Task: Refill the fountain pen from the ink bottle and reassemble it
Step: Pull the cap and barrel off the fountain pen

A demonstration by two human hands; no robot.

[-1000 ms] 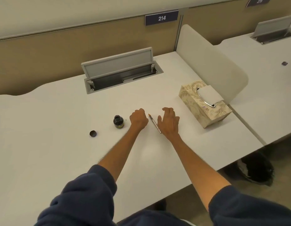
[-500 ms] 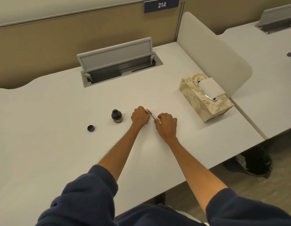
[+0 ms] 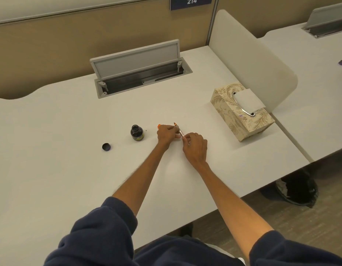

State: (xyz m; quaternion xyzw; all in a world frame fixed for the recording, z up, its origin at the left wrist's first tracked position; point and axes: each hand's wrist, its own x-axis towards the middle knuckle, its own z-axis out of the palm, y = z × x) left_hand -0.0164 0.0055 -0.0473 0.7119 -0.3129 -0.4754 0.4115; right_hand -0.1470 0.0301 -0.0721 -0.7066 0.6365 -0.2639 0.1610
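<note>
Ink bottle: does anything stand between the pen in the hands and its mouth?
Nothing visible. Left hand and right hand hold the pen; the uncapped ink bottle stands left of them, only desk between, its cap farther left.

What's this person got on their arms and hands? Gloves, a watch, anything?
Dark navy sweatshirt sleeves, the left sleeve and right sleeve, are pushed up towards the elbows, leaving the forearms bare. The left hand and right hand are bare: no gloves, no watch or rings visible.
</note>
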